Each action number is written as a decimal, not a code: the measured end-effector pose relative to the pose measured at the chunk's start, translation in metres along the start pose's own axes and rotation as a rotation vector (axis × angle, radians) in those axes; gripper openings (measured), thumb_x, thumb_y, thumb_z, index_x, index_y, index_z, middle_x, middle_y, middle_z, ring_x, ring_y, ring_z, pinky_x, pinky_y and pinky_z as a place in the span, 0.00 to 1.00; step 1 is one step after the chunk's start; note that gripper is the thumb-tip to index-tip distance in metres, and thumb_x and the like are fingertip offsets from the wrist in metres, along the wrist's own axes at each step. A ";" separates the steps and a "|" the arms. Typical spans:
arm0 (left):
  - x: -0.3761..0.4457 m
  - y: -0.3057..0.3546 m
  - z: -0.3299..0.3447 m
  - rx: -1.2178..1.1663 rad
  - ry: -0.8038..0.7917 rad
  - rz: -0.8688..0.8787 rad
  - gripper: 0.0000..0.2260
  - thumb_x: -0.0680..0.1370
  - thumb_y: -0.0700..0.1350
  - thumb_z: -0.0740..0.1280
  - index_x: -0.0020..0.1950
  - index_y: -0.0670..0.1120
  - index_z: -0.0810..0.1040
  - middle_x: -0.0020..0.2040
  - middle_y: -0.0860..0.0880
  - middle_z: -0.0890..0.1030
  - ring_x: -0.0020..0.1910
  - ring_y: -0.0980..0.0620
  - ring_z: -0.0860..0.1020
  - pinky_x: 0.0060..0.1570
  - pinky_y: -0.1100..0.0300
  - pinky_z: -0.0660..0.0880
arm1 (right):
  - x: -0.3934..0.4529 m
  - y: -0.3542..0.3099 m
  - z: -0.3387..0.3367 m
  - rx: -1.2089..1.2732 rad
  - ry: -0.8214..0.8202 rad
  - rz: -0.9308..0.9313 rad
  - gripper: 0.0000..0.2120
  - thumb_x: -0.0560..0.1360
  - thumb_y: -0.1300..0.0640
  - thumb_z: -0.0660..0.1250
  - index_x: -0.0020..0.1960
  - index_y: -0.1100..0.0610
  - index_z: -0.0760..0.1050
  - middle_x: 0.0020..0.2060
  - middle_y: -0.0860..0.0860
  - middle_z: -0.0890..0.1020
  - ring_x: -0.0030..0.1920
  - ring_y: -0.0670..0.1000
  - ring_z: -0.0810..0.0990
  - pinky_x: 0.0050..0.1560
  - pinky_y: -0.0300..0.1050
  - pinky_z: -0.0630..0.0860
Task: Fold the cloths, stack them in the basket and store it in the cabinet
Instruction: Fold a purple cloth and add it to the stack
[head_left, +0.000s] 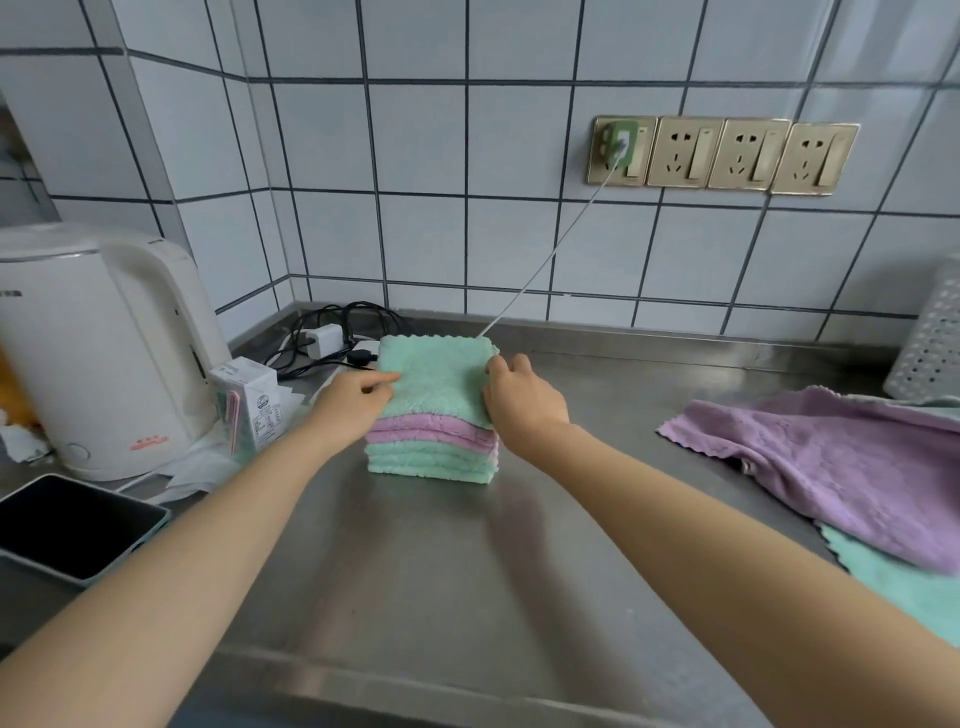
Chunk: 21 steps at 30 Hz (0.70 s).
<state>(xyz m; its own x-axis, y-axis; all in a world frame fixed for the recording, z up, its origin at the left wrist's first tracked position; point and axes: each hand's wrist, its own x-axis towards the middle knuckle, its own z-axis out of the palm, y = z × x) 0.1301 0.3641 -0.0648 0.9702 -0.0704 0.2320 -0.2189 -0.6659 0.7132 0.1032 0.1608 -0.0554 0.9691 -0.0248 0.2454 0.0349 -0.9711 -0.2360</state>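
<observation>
The stack of folded cloths (434, 415) sat mid-surface, green on top, pink bands beneath, with 2 unfolded cloths (831, 467) lying well to the right (a perforated basket (930, 348) stood beyond them). The left hand (358, 400) pinched the top cloth's left edge, fingers (384, 382) curled; the right hand (519, 400) gripped the right side. The plush pile looked light, soft and prone to slumping, so clasping both sides low, squeezing inward, seemed wisest.

Folded green-and-pink cloth stack (434, 415) mid-counter, unfolded purple cloth (841, 467) right
</observation>
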 end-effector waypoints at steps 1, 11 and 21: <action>-0.002 0.003 -0.003 0.041 -0.021 0.000 0.14 0.80 0.45 0.61 0.65 0.50 0.77 0.67 0.49 0.75 0.56 0.51 0.76 0.57 0.58 0.70 | -0.003 0.002 -0.004 -0.015 -0.029 -0.013 0.15 0.78 0.63 0.58 0.64 0.59 0.65 0.56 0.57 0.70 0.40 0.59 0.72 0.35 0.48 0.65; -0.039 0.051 -0.022 0.266 0.238 0.308 0.10 0.78 0.40 0.63 0.55 0.44 0.82 0.52 0.47 0.81 0.56 0.46 0.74 0.59 0.52 0.70 | -0.062 0.055 -0.065 -0.087 -0.030 -0.158 0.12 0.79 0.56 0.56 0.60 0.59 0.69 0.56 0.56 0.74 0.53 0.61 0.75 0.44 0.49 0.72; -0.105 0.139 0.064 0.078 0.126 0.417 0.08 0.76 0.40 0.66 0.52 0.47 0.83 0.46 0.53 0.80 0.49 0.53 0.75 0.50 0.64 0.67 | -0.175 0.174 -0.120 -0.198 0.115 -0.170 0.09 0.80 0.54 0.55 0.52 0.55 0.72 0.50 0.51 0.79 0.53 0.56 0.76 0.42 0.49 0.77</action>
<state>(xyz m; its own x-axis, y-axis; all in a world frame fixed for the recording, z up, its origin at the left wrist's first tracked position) 0.0042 0.2313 -0.0326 0.7792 -0.2568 0.5717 -0.5757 -0.6539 0.4909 -0.0900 -0.0326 -0.0268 0.9190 0.1270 0.3733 0.1357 -0.9908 0.0031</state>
